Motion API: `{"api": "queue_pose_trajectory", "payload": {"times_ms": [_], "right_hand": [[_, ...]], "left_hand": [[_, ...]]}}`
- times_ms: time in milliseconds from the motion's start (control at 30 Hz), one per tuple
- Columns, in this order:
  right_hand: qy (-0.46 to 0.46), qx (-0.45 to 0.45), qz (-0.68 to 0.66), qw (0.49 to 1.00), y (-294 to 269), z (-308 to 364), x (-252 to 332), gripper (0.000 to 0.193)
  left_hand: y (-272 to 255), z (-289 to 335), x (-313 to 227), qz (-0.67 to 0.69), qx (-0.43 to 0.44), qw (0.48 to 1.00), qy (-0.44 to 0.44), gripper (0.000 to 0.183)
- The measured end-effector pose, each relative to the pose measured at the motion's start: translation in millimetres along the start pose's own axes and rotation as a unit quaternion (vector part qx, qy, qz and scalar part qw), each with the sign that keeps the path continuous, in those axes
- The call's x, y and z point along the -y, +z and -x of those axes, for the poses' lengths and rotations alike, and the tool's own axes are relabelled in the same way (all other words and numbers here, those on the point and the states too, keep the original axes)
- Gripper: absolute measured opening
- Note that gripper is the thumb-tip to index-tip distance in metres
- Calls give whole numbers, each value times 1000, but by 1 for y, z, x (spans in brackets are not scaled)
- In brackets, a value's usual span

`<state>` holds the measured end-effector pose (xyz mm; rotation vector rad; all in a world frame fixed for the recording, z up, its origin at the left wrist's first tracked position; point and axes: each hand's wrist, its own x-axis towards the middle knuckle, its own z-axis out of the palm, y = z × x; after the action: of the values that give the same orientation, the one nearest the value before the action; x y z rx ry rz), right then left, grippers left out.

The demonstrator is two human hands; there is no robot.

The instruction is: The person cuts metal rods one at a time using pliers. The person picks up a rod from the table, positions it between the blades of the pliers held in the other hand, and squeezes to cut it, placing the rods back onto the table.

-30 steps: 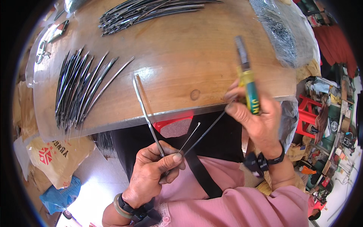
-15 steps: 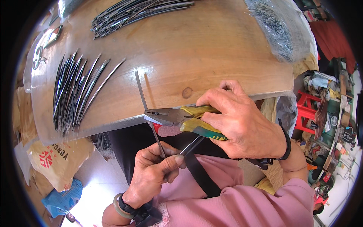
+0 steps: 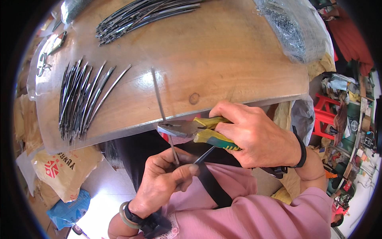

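Observation:
My left hand (image 3: 167, 173) is closed on a thin dark strip (image 3: 158, 93), which rises upward past the table's front edge. Combination pliers (image 3: 181, 128) with yellow and green handles are in my right hand (image 3: 258, 135), its fingers wrapped round the grips. The pliers' jaws lie across the strip above my left fingers; whether they clamp it I cannot tell. Another thin dark length (image 3: 205, 154) runs from my left thumb toward the underside of the handles. Whether it belongs to the same strip is hidden by my fingers.
The wooden table (image 3: 223, 75) has a clear cover. On it lie a left bundle of dark strips (image 3: 81, 101), a far bundle (image 3: 139, 18), scissors (image 3: 42, 63) and a plastic bag of small metal pieces (image 3: 292, 34). A red stool (image 3: 324, 115) stands at right; a printed sack (image 3: 65, 169) is lower left.
The strip and the pliers' jaws have shifted slightly to the right, and the jaws a little lower. Both hands keep their grips.

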<state>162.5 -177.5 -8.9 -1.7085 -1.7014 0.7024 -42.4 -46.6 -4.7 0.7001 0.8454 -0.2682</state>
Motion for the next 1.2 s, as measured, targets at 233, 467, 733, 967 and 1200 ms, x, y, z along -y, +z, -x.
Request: {"api": "queue_pose_trajectory", "payload": {"times_ms": [233,467,733,967,1200], "right_hand": [[-16,-32,27,999,-8,-1,13,29],[-63,-62,27,996,-3,-1,14,33],[76,-175,79,979,-14,22,14,22],[107,-88,-111,984,7,31,20,33],[85,-35,-87,992,2,22,21,35]], "left_hand": [[-23,-1,-36,-59,125,990,12,28],[16,-16,-37,-56,106,990,-69,20],[9,-17,-15,158,48,984,64,12],[15,-12,-13,-6,-13,967,254,4],[12,-11,-15,-86,-68,952,285,2]]}}
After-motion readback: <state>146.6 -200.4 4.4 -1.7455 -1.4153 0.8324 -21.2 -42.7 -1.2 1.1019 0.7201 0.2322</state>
